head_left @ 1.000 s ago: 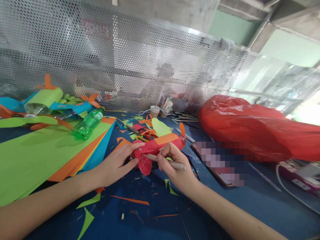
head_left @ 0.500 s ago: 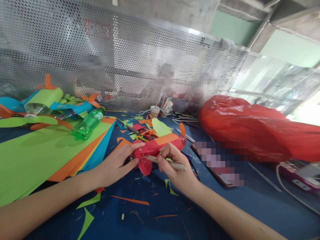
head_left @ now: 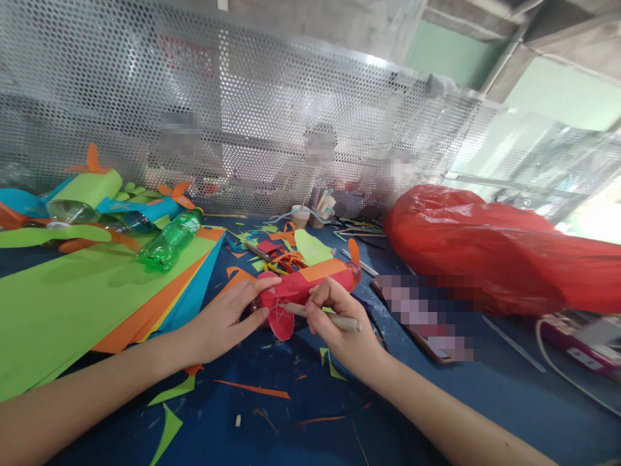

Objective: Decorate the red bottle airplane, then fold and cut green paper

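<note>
A bottle wrapped in red paper lies on its side, with an orange strip on top and an orange propeller at its right end. My left hand grips its left end, thumb and fingers on the red paper. A rounded red paper fin there bears pale star-like lines. My right hand is closed round a light grey pen, whose tip meets the fin beside the lines.
Green, orange and blue paper sheets and a green bottle lie left, near paper-covered bottles. Paper scraps dot the blue table. Cups of pens stand behind; a phone and red plastic bag lie right.
</note>
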Tool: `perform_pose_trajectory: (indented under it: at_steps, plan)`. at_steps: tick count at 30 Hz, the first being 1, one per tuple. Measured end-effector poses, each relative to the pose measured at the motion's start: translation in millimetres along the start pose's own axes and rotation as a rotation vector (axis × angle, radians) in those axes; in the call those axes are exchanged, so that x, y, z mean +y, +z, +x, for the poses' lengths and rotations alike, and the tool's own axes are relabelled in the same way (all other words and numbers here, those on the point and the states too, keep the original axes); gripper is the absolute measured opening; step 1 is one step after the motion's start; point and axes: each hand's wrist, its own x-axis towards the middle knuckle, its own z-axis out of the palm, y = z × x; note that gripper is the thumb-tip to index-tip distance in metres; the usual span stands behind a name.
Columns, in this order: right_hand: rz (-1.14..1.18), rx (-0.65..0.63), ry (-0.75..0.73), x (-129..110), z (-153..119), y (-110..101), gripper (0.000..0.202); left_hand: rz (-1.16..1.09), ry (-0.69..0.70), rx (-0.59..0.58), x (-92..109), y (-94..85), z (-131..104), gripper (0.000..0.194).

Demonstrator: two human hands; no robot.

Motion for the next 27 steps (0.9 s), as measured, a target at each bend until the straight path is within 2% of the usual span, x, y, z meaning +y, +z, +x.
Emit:
perform_pose_trajectory:
  at_steps: [14,27]
  plan:
    - [0.085,0.024,-0.031,-0.8,1.9,0.7,0.023,0.006,-0.002,-0.002,-0.3,-0.4,-0.6,0.049]
    - [0.025,0.013,0.004,-1.7,0.8,-0.2,0.022,-0.003,-0.008,-0.001,1.8,-0.9,0.1,0.047]
